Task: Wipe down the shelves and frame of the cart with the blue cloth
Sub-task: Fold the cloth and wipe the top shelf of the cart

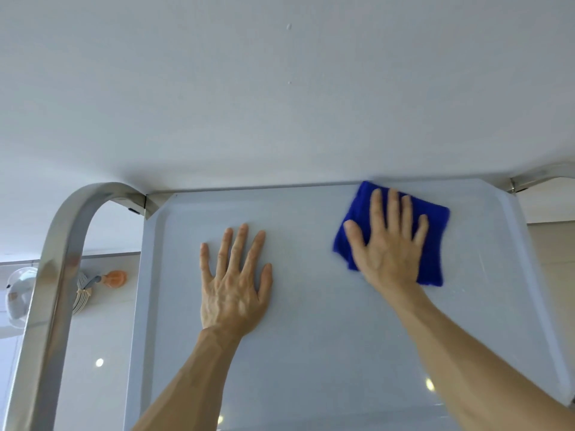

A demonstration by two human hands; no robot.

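The cart's top shelf (311, 353) is a pale grey tray with a raised rim, filling the lower middle of the head view. My left hand (235, 284) lies flat on it with fingers spread, holding nothing. My right hand (387, 247) presses flat on the folded blue cloth (434, 244) near the shelf's far right corner. The cloth's edges look blurred. A curved steel frame handle (65, 250) rises at the left, and another piece of steel frame (535, 177) shows at the far right corner.
A white wall (280, 88) stands right behind the cart's far edge. Glossy floor tiles (99, 337) show to the left, with a brush with an orange part (113, 279) and a white round object (18, 293) lying there.
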